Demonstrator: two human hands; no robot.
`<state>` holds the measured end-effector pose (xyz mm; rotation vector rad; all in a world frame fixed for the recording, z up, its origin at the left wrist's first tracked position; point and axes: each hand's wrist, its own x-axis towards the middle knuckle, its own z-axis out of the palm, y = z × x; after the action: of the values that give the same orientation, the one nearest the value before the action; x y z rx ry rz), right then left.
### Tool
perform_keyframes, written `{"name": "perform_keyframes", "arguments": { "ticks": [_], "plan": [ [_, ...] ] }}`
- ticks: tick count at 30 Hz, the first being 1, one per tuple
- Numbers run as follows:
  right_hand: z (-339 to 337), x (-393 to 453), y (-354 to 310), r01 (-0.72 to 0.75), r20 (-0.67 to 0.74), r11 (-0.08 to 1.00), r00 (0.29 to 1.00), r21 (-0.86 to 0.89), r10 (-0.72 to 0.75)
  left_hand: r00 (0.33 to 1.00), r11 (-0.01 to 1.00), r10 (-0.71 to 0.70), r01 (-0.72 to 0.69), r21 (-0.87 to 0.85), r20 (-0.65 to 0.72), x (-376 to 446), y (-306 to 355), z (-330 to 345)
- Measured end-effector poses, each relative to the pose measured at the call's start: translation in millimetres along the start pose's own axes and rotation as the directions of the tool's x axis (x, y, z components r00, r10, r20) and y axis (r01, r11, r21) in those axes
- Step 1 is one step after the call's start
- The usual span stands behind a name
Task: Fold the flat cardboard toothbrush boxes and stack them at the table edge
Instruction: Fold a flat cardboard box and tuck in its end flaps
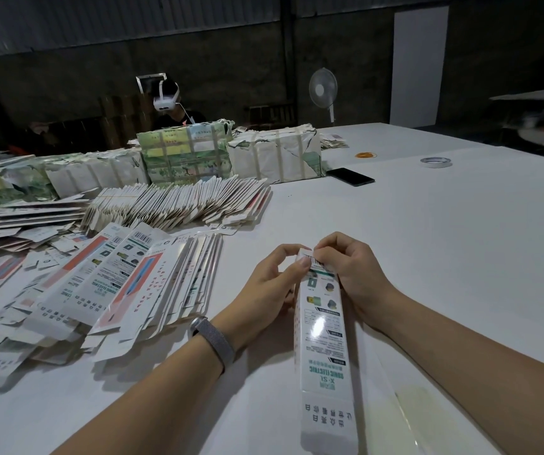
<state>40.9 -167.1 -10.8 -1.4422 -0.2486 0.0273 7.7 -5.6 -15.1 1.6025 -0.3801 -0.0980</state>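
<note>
A long, narrow toothbrush box (321,336) of glossy white cardboard, printed with green lettering and a barcode at its far end, stands opened into a rectangular tube in the lower centre of the frame, running from the bottom edge up to the hands. The left hand (272,284), with a grey mesh wristband (213,339) on its wrist, pinches the box's upper end from the left, its thumb pressed against the printed face. The right hand (349,270) curls round the same end from the right, fingertips bent onto the small end flap; each hand's grip is narrow and closed on the cardboard. To the left, on the smooth white surface (428,257), lies a loose fan of flat boxes (126,284), thin, shiny sheets with salmon-red and green panels. Behind them a tight row of flat blanks (178,205) stands on edge. Farther back sit taped paper-wrapped bundles (231,156), what is inside them hidden. A black phone (350,176), a tape roll (435,162) and a pedestal fan (323,90) occupy the upper right.
</note>
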Motion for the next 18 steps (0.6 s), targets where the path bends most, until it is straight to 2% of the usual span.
{"name": "perform_keyframes", "arguments": {
  "ticks": [7, 18],
  "plan": [
    [-0.9, 0.7, -1.7, 0.015, -0.005, 0.999, 1.000, -0.039, -0.015, 0.999, 0.999, -0.034, 0.034, 0.010, -0.022, -1.6, 3.1, 1.6],
    [1.6, -0.7, -1.2, 0.036, 0.018, 0.999, 0.999, -0.022, -0.036, 1.000, 0.996, -0.007, 0.009, -0.090, 0.022, -5.1, 9.6, 2.7]
  ]
}}
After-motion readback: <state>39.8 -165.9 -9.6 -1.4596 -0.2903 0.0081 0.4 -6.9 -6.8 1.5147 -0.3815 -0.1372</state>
